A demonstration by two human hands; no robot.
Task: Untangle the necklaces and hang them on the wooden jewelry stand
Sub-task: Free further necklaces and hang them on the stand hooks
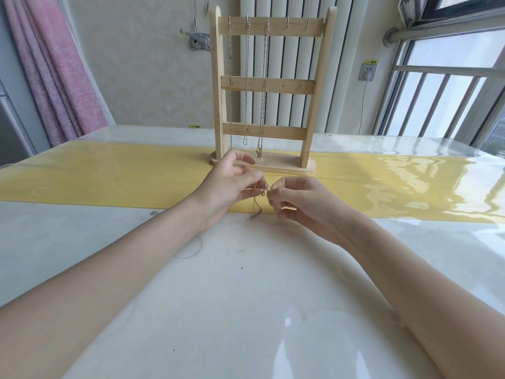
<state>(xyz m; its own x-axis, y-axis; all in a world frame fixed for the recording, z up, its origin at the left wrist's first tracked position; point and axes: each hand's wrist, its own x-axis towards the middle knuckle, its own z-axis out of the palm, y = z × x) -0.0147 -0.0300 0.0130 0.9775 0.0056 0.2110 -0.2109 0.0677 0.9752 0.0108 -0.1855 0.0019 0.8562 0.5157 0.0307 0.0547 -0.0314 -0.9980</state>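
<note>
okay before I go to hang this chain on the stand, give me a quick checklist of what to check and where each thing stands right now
1. Chain held by both hands: ok, left hand and right hand pinch it.
2. Chain untangled: not ok, bunched between the fingers.
3. Free hook on top bar: ok, two at the right look bare.
4. Stand upright: ok.
5. Hung necklaces separate: ok, three hang apart.
6. Clasp closed: cannot tell.

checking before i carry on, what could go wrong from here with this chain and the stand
1. Both the left hand and right hand pinch the tangled necklace; pulling apart could tighten the knot.
2. Its loose end trails onto the glossy table and may snag.
3. Reaching for a free hook could disturb the three hung chains.
</note>
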